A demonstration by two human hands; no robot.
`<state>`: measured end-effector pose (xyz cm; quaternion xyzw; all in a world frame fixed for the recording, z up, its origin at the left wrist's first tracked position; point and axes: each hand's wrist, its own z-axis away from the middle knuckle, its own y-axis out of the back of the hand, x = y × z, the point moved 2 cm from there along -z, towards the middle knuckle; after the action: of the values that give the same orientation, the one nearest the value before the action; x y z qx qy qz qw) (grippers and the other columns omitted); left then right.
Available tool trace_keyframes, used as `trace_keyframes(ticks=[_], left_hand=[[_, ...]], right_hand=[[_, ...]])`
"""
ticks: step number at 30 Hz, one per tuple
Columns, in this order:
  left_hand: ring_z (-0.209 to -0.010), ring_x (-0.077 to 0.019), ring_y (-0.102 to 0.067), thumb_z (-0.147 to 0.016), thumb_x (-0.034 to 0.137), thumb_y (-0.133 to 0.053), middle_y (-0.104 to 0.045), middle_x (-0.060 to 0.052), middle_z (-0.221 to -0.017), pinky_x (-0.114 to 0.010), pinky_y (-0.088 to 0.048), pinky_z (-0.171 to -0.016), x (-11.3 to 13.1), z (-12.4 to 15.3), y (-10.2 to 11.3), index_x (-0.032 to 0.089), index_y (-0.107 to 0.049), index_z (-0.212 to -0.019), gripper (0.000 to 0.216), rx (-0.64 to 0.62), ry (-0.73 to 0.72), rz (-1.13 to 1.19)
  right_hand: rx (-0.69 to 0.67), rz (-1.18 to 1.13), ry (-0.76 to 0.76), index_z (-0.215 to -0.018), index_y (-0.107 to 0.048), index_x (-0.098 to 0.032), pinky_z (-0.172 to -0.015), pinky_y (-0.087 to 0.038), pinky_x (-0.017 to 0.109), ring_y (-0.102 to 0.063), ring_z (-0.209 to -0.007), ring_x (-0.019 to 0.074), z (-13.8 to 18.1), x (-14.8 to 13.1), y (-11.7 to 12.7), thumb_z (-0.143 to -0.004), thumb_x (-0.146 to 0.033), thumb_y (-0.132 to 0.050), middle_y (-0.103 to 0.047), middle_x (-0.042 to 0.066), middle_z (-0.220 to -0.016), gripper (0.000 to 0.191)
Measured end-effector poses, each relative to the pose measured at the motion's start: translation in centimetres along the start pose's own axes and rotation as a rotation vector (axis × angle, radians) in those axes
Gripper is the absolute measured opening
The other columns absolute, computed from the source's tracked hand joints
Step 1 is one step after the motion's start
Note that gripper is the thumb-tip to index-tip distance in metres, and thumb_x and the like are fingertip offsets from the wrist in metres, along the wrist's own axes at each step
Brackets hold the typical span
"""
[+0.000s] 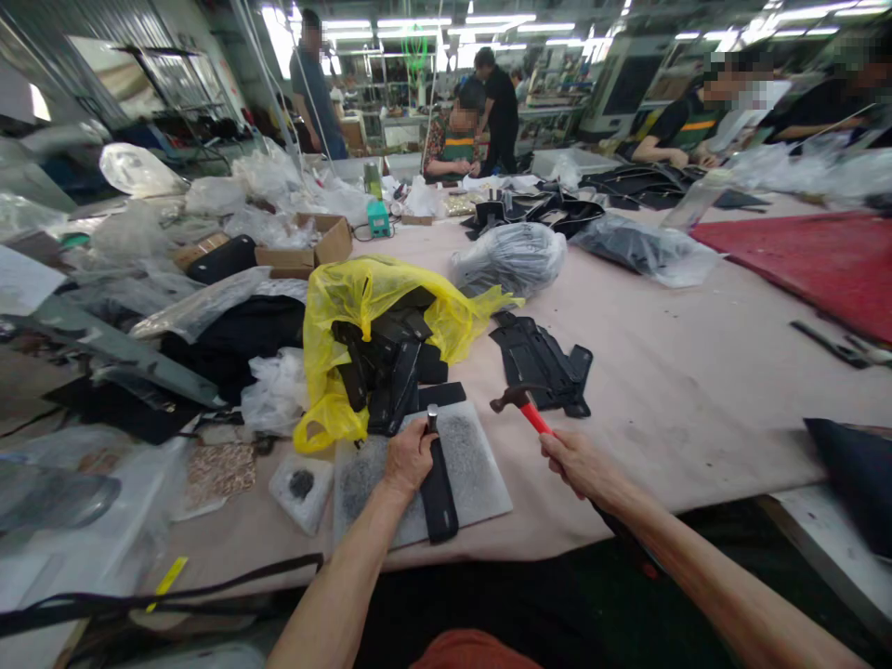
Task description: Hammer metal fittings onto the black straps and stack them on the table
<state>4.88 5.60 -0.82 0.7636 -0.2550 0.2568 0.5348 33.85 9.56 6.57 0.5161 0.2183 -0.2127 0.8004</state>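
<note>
My left hand (410, 455) is closed around a short metal punch (433, 416), which stands upright over the far end of a black strap-like piece (439, 492). That piece lies on a grey-white slab (480, 465) with dark smudges. My right hand (575, 462) grips a hammer (535, 418) with a red handle, its dark claw head raised to the right of the punch. Just beyond the slab, a yellow plastic bag (334, 297) lies open, with several black pieces (397, 372) spilling from it. More flat black pieces (533, 358) are stacked behind the hammer.
A small white block (301, 492) with a dark spot sits left of the slab. Beyond are a wrapped grey bundle (512, 255), a cardboard box (307, 246) and a teal device (378, 219). A red sheet (815, 260) covers the right side. Several people work at the back.
</note>
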Motion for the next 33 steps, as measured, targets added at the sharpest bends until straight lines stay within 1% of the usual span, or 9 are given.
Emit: trace_keyframes(ticks=[3,5,7,10,12,15,20,28,33], left_hand=[[-0.085,-0.0198,-0.068,-0.087,0.015,-0.054,-0.07,-0.004,-0.087,-0.028,-0.051,-0.076,0.1,-0.1,0.1,0.02,-0.063,-0.097,0.014,-0.008,0.007,-0.008],[-0.084,-0.02,-0.068,-0.087,0.017,-0.054,-0.07,-0.004,-0.086,-0.028,-0.051,-0.075,0.1,-0.2,0.1,0.021,-0.063,-0.095,0.012,-0.008,0.01,-0.027],[-0.083,-0.0204,-0.068,-0.088,0.018,-0.054,-0.07,-0.004,-0.086,-0.028,-0.051,-0.075,0.1,-0.2,0.1,0.021,-0.063,-0.094,0.011,-0.008,0.009,-0.042],[-0.085,-0.0209,-0.068,-0.089,0.02,-0.051,-0.071,-0.005,-0.088,-0.03,-0.051,-0.077,0.1,0.0,0.1,0.021,-0.063,-0.094,0.013,-0.02,0.008,-0.031],[-0.086,-0.0207,-0.068,-0.089,0.021,-0.049,-0.071,-0.005,-0.089,-0.03,-0.051,-0.078,0.2,-0.2,0.2,0.02,-0.063,-0.093,0.014,-0.03,0.027,-0.008],[-0.081,-0.0194,-0.066,-0.088,0.024,-0.051,-0.07,-0.004,-0.084,-0.029,-0.05,-0.075,0.0,-1.2,0.5,0.02,-0.063,-0.089,0.013,-0.021,0.136,0.054],[-0.069,-0.0175,-0.063,-0.086,0.03,-0.054,-0.068,-0.001,-0.074,-0.027,-0.048,-0.065,-1.4,-3.1,2.1,0.018,-0.063,-0.085,0.015,0.084,0.369,0.228],[-0.088,-0.0206,-0.068,-0.088,0.026,-0.052,-0.073,-0.005,-0.093,-0.033,-0.052,-0.081,-1.2,1.3,2.7,0.02,-0.068,-0.095,0.018,0.06,0.247,0.225],[-0.09,-0.021,-0.069,-0.088,0.023,-0.052,-0.074,-0.005,-0.094,-0.034,-0.053,-0.083,-1.3,1.6,2.3,0.02,-0.067,-0.098,0.018,0.073,0.225,0.249]], right_hand=[[0.134,0.162,0.072,-0.093,-0.058,-0.013,-0.065,-0.047,0.033,-0.06,-0.073,0.0211,-0.4,1.4,-2.6,-0.093,-0.026,-0.043,-0.063,0.012,-0.085,0.02],[0.212,0.196,0.195,-0.111,-0.057,-0.012,-0.084,-0.046,0.041,-0.057,-0.1,0.0281,0.0,0.1,-4.0,-0.091,-0.024,-0.048,-0.06,0.018,-0.112,0.025],[0.253,0.227,0.403,-0.122,-0.055,-0.015,-0.095,-0.041,0.044,-0.051,-0.114,0.0302,0.9,-2.6,-5.6,-0.091,-0.026,-0.05,-0.054,0.017,-0.127,0.033],[0.204,0.233,0.653,-0.126,-0.055,-0.019,-0.099,-0.039,0.046,-0.048,-0.116,0.0297,2.5,-6.7,-8.9,-0.09,-0.031,-0.056,-0.054,0.013,-0.131,0.038],[0.18,0.235,0.688,-0.127,-0.056,-0.019,-0.103,-0.036,0.049,-0.046,-0.12,0.032,3.2,-8.1,-11.2,-0.086,-0.035,-0.063,-0.052,0.014,-0.133,0.045],[0.197,0.236,0.664,-0.131,-0.055,-0.017,-0.11,-0.027,0.054,-0.039,-0.127,0.0347,3.5,-8.2,-13.7,-0.082,-0.037,-0.067,-0.049,0.016,-0.137,0.054],[0.195,0.197,0.647,-0.131,-0.056,-0.021,-0.111,-0.025,0.054,-0.039,-0.127,0.0335,3.4,-7.3,-14.1,-0.082,-0.037,-0.068,-0.05,0.014,-0.137,0.053],[0.168,0.165,0.635,-0.129,-0.056,-0.021,-0.111,-0.026,0.054,-0.041,-0.126,0.0328,3.2,-7.7,-13.3,-0.078,-0.038,-0.071,-0.05,0.014,-0.136,0.056],[0.016,0.256,0.737,-0.145,-0.041,-0.017,-0.114,-0.017,0.061,-0.024,-0.142,0.0378,4.8,-5.8,-13.2,-0.074,-0.052,-0.071,-0.035,0.017,-0.153,0.085]])
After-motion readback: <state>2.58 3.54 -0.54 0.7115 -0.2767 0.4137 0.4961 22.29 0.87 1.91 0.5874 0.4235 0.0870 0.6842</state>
